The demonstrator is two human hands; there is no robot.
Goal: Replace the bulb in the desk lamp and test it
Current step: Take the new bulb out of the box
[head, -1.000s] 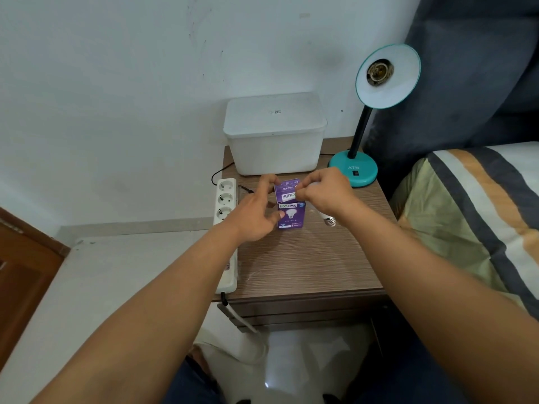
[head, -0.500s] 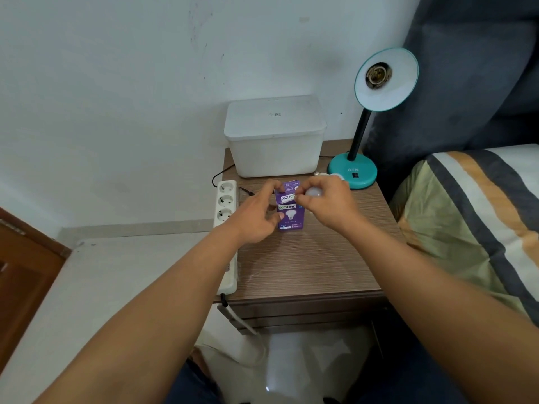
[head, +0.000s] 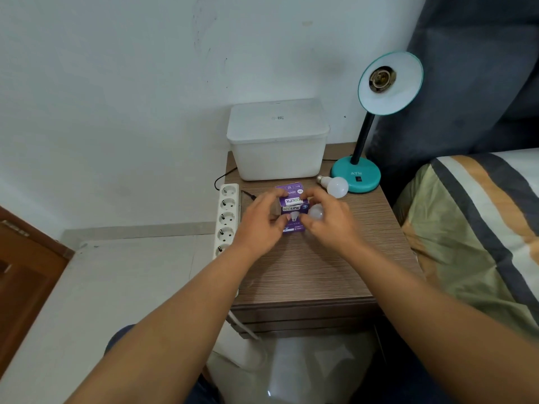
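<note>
A teal desk lamp (head: 356, 174) stands at the back right of the wooden nightstand (head: 315, 272). Its shade (head: 390, 83) faces me and the socket (head: 381, 78) in it is empty. A purple bulb box (head: 293, 209) with its top flap open sits mid-table. My left hand (head: 262, 225) grips the box's left side. My right hand (head: 329, 225) cups a white bulb (head: 316, 212) against the box's right side, with its fingertips on the flap. A second white bulb (head: 335, 186) lies on its side by the lamp base.
A white lidded bin (head: 278, 141) stands at the back against the wall. A white power strip (head: 227, 220) runs along the table's left edge, with a black cable behind it. A bed with a striped cover (head: 478, 228) borders the right side.
My right hand has drawn in against the box, and the bulb it holds now shows its white dome instead of its screw base. The bulb by the lamp base has come into view.
</note>
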